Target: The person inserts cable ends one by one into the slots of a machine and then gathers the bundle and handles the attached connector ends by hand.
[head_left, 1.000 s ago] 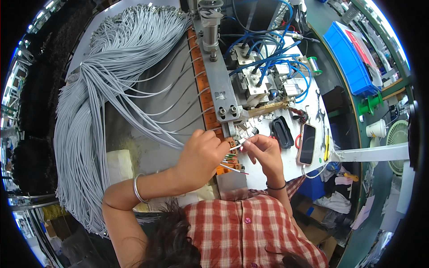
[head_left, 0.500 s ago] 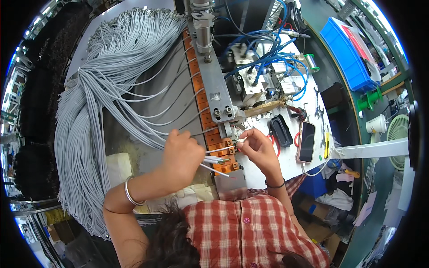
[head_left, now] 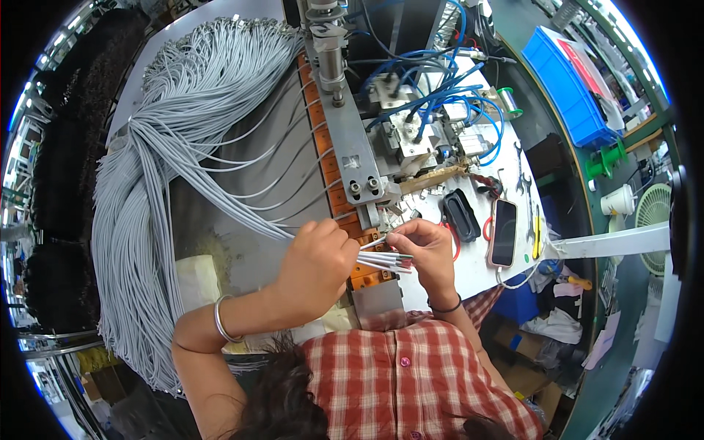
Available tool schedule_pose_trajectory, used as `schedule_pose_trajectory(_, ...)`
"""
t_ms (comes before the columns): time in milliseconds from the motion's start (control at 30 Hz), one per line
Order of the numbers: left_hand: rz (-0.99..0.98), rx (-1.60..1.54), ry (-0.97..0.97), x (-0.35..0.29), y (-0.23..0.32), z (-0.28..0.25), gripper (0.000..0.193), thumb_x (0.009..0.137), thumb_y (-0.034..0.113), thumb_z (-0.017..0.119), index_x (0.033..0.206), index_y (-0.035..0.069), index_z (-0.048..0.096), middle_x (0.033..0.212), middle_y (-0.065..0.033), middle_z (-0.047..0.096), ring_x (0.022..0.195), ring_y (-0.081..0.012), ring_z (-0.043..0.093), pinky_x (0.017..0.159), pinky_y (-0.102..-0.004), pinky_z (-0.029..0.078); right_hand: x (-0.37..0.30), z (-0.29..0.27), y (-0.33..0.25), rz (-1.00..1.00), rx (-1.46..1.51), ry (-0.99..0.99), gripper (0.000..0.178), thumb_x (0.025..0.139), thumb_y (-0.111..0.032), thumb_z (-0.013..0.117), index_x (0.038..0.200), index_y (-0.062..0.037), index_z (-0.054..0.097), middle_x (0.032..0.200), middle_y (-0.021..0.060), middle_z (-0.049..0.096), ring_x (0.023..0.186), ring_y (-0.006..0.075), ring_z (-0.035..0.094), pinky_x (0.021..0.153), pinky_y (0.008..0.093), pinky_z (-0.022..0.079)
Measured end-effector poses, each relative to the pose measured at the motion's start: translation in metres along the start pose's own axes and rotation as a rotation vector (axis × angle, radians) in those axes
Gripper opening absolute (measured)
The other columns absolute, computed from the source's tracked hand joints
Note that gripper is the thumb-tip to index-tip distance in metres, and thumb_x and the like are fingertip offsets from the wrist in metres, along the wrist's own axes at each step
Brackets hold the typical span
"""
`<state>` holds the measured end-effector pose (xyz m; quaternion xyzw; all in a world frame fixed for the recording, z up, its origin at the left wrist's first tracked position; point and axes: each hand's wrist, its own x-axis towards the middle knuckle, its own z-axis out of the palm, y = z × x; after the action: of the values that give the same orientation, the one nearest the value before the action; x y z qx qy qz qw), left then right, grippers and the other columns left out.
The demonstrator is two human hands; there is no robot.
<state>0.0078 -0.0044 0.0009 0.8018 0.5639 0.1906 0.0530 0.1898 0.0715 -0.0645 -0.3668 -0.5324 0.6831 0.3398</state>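
My left hand (head_left: 317,260) is closed around several grey cables, whose white ends (head_left: 383,259) stick out to its right over an orange clamp block (head_left: 369,279). With thumb and forefinger my right hand (head_left: 427,253) pinches the tip of one cable (head_left: 372,243), just above the other ends. The cables run back to a large grey cable bundle (head_left: 220,185) on the left. Single cables from it lead to a row of orange blocks (head_left: 320,136) under a metal bar (head_left: 343,128). What sits at the pinched tip is too small to make out.
A pneumatic machine (head_left: 407,125) with blue hoses (head_left: 447,95) stands behind my right hand. To the right lie a black open case (head_left: 460,215), a phone (head_left: 504,233), wrenches (head_left: 526,183) and a yellow-handled tool (head_left: 537,236). A blue bin (head_left: 565,92) is farther right.
My left hand has moved right with its cables, bringing their ends out below my right fingers. My right hand stays near the same spot, still pinching.
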Motion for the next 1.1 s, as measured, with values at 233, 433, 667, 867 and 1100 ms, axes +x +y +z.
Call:
schedule_pose_trajectory(233, -0.041, 0.002, -0.012, 0.002, 0.001, 0.000, 0.017, 0.055, 0.000, 0.060, 0.068, 0.005, 0.050, 0.069, -0.0079, 0.049, 0.075, -0.0238, 0.048, 0.066, -0.0333, 0.037, -0.001, -0.003, -0.003, 0.019, 0.124, -0.031, 0.009, 0.080, -0.005, 0.065, 0.085, 0.0014, 0.063, 0.069, 0.0016, 0.062, 0.051, 0.0023, 0.050, 0.042, 0.0156, 0.036)
schedule_pose_trajectory(433, -0.028, -0.074, -0.015, 0.003, -0.001, 0.001, 0.017, 0.058, -0.002, 0.059, 0.072, 0.004, 0.051, 0.071, -0.0077, 0.049, 0.075, -0.0250, 0.047, 0.064, -0.0356, 0.037, 0.001, -0.012, -0.010, 0.203, 0.334, -0.307, 0.007, 0.079, -0.003, 0.065, 0.084, 0.0013, 0.063, 0.068, 0.0028, 0.061, 0.051, 0.0034, 0.050, 0.043, 0.0163, 0.037)
schedule_pose_trajectory(667, 0.008, -0.035, -0.054, 0.004, 0.000, 0.001, 0.016, 0.058, 0.000, 0.061, 0.072, 0.004, 0.052, 0.072, -0.0076, 0.049, 0.077, -0.0230, 0.047, 0.066, -0.0330, 0.036, 0.002, -0.009, -0.003, 0.075, 0.180, -0.110, 0.007, 0.077, -0.002, 0.066, 0.082, 0.0013, 0.062, 0.066, 0.0028, 0.060, 0.051, 0.0038, 0.050, 0.043, 0.0168, 0.037)
schedule_pose_trajectory(867, 0.085, -0.133, -0.053, 0.003, -0.002, 0.004, 0.017, 0.057, -0.003, 0.058, 0.070, 0.004, 0.051, 0.071, -0.0075, 0.047, 0.075, -0.0253, 0.047, 0.064, -0.0359, 0.036, 0.003, -0.016, -0.003, 0.102, -0.007, -0.095, 0.005, 0.079, -0.002, 0.064, 0.077, 0.0013, 0.061, 0.071, 0.0044, 0.061, 0.050, 0.0044, 0.049, 0.043, 0.0176, 0.036)
schedule_pose_trajectory(1100, 0.078, -0.036, -0.001, 0.005, -0.004, 0.005, 0.015, 0.059, 0.000, 0.059, 0.073, 0.004, 0.053, 0.068, -0.0066, 0.050, 0.071, -0.0229, 0.049, 0.065, -0.0340, 0.036, 0.006, -0.009, 0.006, 0.134, -0.003, -0.074, 0.011, 0.084, -0.009, 0.058, 0.078, -0.0006, 0.056, 0.065, 0.0003, 0.055, 0.048, 0.0034, 0.044, 0.041, 0.0179, 0.033)
